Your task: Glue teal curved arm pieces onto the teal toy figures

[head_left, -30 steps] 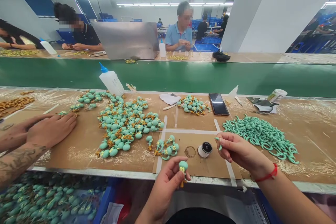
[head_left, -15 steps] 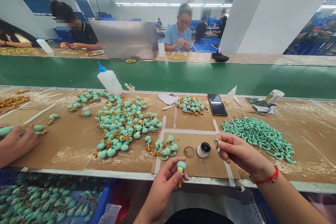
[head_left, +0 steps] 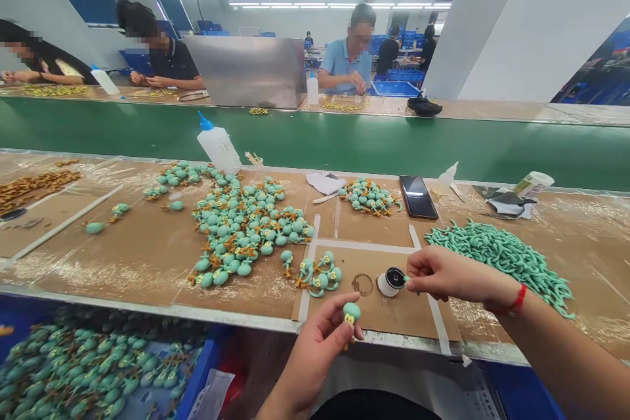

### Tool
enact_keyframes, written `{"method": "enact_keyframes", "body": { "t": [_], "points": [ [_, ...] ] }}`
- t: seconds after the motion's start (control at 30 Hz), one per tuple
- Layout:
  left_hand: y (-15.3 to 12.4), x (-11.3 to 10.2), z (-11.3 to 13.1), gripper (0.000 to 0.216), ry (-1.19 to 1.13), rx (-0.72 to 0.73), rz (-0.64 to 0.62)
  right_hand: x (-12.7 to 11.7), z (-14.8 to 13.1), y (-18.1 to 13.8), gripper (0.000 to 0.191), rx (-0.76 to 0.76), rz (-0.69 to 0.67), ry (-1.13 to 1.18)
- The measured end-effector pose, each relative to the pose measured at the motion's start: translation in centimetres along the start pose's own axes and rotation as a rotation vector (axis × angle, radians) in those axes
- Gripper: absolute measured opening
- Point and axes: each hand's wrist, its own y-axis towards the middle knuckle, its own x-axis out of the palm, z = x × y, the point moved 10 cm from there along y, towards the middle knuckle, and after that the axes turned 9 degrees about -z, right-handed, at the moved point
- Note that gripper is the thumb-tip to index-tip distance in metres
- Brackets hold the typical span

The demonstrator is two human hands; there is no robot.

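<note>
My left hand (head_left: 319, 348) is closed on a small toy figure (head_left: 351, 312) with a round green head and yellow eyes, held upright over the table's front edge. My right hand (head_left: 428, 272) pinches a small curved green piece (head_left: 406, 280), mostly hidden by the fingers, right at the black-topped white pot (head_left: 392, 281). Left of the pot lies a brown ring mark (head_left: 363, 284). Several similar figures (head_left: 322, 275) sit together just beyond my left hand. Behind my right wrist spreads a heap of curved green pieces (head_left: 497, 259).
A large pile of figures (head_left: 246, 230) covers the table to the left, with a smaller pile (head_left: 369, 197) behind. A phone (head_left: 418, 197), a blue-capped bottle (head_left: 220, 149) and a white tub (head_left: 534, 184) stand farther back. A blue bin (head_left: 197, 367) of figures is below left. Co-workers sit across the green belt (head_left: 305, 138).
My right hand has brought the green piece left and down to the pot. My left hand keeps the figure. A neighbour's hand at the far left has gone from view.
</note>
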Motion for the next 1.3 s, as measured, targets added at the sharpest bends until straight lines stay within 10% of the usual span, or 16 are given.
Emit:
{"method": "enact_keyframes", "body": {
  "t": [1.3],
  "points": [
    [-0.1,1.5,1.0,0.038,-0.132,0.017,-0.005,0.0,0.0,0.4,0.026,0.067,-0.011,-0.180]
  ]
}}
